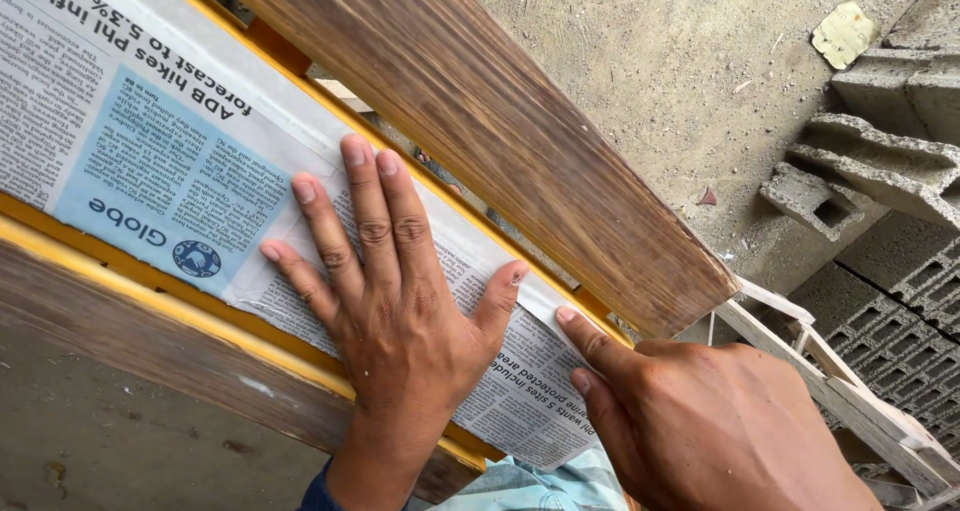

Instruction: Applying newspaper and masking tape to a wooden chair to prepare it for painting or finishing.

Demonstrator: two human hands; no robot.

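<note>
The left hand (395,311) lies flat with its fingers (365,206) spread wide, gripping nothing, pressing the newspaper sheet (170,161) down — while the right hand (700,426) sets an extended index fingertip and thumb on the sheet's white margin, whether pinching or only pressing cannot be told. The newspaper sheet lies along a yellow frame (130,266) between two dark wooden planks (500,121). Beyond the newspaper sheet's far plank lie a dusty concrete floor (660,61) and grey hollow blocks (880,161) — well apart from it.
</note>
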